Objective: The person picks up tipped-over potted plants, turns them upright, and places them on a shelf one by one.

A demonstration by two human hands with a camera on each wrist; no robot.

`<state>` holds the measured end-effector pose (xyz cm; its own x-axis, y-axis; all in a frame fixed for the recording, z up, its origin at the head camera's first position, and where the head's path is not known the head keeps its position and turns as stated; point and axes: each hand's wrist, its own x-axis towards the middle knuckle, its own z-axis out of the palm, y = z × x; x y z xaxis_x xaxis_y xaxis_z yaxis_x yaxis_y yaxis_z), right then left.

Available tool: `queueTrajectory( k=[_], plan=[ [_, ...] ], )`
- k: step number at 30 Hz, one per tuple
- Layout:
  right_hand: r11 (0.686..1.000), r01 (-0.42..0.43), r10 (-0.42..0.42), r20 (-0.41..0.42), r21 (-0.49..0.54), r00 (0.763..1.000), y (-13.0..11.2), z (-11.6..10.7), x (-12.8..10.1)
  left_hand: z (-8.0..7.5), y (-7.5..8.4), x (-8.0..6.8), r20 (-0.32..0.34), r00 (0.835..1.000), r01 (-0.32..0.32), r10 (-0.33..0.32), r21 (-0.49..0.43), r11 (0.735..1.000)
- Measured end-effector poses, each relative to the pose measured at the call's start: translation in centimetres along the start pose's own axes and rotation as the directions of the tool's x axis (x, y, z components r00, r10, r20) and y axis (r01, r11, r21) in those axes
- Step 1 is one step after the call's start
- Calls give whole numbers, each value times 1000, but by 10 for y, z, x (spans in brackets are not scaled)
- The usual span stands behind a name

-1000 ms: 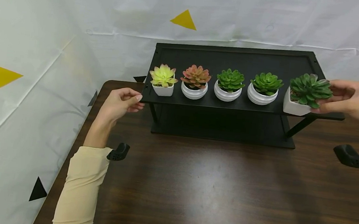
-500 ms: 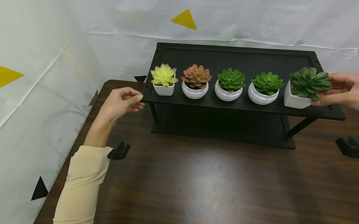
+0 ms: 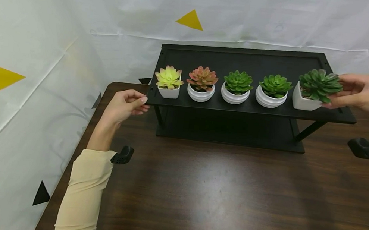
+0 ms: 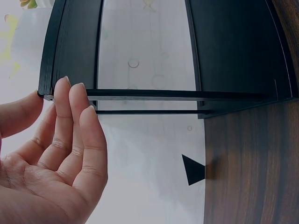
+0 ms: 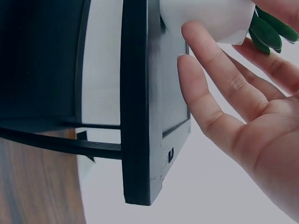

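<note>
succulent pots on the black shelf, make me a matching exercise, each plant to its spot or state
Column one:
1. yellow-green succulent in a square white pot
2. pink-red succulent in a round white pot
3. dark green succulent in a square white pot
4. left hand

Column two:
a. held by the right hand at the right end of the black two-tier shelf
b. leftmost in the row
c. at the shelf's left front corner
d. second from the left

Pairs: 1-b, 2-d, 3-a, 4-c

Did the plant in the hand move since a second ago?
Yes. The dark green plant in the right hand went up and back onto the shelf. Before, its pot hung over the front edge; now it sits in line with the other pots.
</note>
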<state>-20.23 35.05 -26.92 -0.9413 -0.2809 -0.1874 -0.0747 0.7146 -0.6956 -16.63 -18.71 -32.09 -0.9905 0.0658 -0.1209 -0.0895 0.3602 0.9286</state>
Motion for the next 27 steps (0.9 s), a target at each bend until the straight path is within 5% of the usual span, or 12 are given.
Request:
queueTrajectory(
  k=[14,27],
  plan=[
    [996,-35,35,0,77,999,-5,4,-6,1,-1,0,-1,1000,12,-12,3,1000],
    [999,-40,40,-69,1,997,-2,15,-27,4,3,-2,-27,999,33,-33,-11,999]
  ],
)
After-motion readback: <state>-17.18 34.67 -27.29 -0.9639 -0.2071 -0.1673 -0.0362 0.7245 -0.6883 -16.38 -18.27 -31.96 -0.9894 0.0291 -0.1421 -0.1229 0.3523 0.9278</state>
